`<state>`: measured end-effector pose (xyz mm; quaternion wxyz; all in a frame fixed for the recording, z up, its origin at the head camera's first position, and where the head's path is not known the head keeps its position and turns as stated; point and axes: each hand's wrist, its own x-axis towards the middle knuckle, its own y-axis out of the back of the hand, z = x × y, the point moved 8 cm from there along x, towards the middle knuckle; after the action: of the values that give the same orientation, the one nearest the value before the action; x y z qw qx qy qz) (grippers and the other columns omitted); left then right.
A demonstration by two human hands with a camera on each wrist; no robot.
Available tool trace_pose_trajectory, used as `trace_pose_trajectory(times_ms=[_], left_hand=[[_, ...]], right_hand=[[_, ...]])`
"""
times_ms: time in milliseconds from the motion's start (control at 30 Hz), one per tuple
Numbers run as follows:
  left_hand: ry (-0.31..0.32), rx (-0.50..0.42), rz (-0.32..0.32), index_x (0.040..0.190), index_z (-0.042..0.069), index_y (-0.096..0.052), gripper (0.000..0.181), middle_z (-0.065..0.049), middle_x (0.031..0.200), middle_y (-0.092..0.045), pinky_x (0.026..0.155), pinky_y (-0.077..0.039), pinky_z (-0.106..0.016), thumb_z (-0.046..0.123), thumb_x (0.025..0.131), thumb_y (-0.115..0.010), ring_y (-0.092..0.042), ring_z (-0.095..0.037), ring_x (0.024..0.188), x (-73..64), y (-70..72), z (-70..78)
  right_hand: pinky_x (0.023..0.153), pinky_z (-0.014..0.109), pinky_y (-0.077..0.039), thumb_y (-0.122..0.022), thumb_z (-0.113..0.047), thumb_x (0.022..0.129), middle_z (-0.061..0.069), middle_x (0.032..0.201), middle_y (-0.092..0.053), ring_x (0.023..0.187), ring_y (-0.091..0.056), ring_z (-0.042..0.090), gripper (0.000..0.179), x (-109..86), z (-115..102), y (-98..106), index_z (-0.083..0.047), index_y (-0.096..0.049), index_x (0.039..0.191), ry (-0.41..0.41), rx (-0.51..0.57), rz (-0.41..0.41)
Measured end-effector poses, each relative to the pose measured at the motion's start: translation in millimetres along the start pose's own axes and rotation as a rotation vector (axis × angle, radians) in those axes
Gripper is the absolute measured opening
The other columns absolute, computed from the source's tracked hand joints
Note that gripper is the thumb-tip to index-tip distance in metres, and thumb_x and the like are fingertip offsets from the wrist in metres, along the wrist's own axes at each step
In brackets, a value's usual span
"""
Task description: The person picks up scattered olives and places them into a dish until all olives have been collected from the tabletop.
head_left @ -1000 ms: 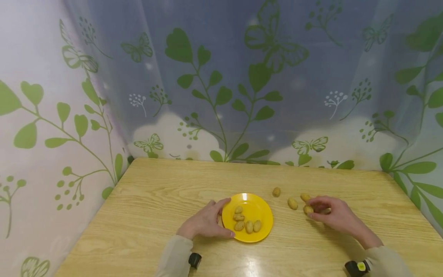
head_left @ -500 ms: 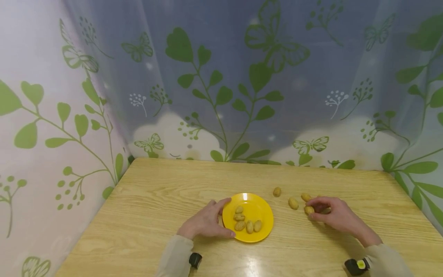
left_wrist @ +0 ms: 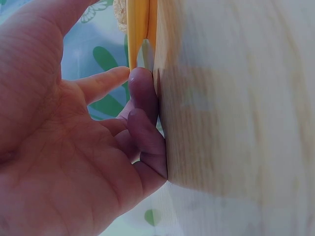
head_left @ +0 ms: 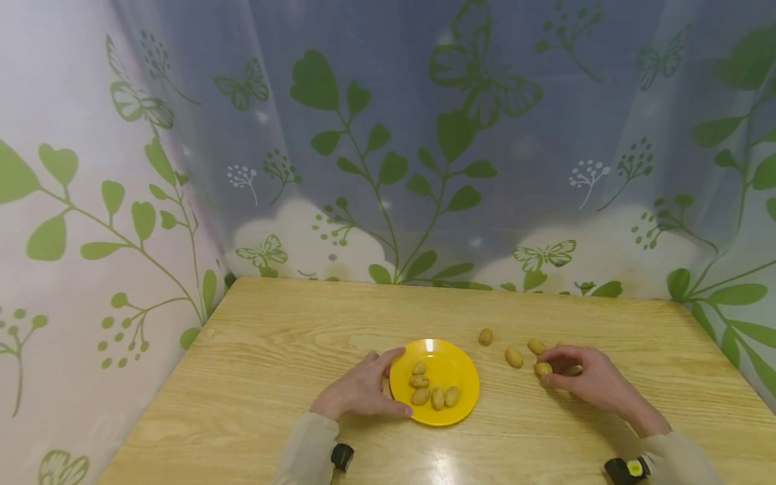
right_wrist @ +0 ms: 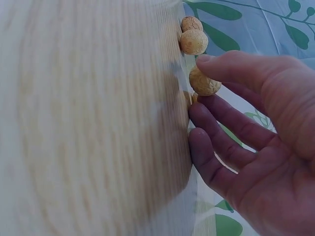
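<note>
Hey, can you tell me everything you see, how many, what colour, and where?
Table: one, pale wood, in the lower half
Printed cloth: number unclear, bluish and whitish with green leaves and butterflies, behind and beside the table
Plate: one, yellow, on the table
Nut-like lumps on it: five, tan, towards its left and near side
Loose lumps: three plain, more partly hidden, tan, right of the plate
Held lump: one, tan, beside the loose ones
Wrist devices: two, mostly black, at the wrists
Sleeves: two, beige, bottom edge
Left hand: one, gripping the plate's rim
Right hand: one, pinching the held lump
</note>
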<state>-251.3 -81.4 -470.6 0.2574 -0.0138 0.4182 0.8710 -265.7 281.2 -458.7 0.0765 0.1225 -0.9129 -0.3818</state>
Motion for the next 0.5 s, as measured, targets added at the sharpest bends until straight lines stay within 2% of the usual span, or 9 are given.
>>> trace_pose_trajectory(times_ms=[233, 500], left_hand=[[-0.005, -0.004, 0.003, 0.160, 0.021, -0.034, 0.106, -0.004, 0.116, -0.053, 0.082, -0.047, -0.035, 0.047, 0.073, -0.088, -0.051, -0.015, 0.097, -0.1, -0.3, 0.0], [-0.006, 0.010, 0.002, 0.160, 0.021, -0.034, 0.106, -0.004, 0.115, -0.053, 0.080, -0.046, -0.035, 0.048, 0.073, -0.088, -0.050, -0.015, 0.094, -0.6, -0.3, 0.7]], right_hand=[[0.070, 0.023, -0.051, -0.081, -0.021, 0.087, 0.005, 0.104, -0.076, 0.085, -0.065, -0.002, 0.031, -3.5, 0.1, 1.1, -0.011, -0.074, 0.116, -0.041, 0.005, 0.019], [0.068, 0.023, -0.055, -0.081, -0.014, 0.087, 0.013, 0.113, -0.074, 0.087, -0.067, -0.002, 0.029, -3.3, -6.5, -3.3, -0.010, -0.074, 0.115, 0.006, 0.046, 0.037]])
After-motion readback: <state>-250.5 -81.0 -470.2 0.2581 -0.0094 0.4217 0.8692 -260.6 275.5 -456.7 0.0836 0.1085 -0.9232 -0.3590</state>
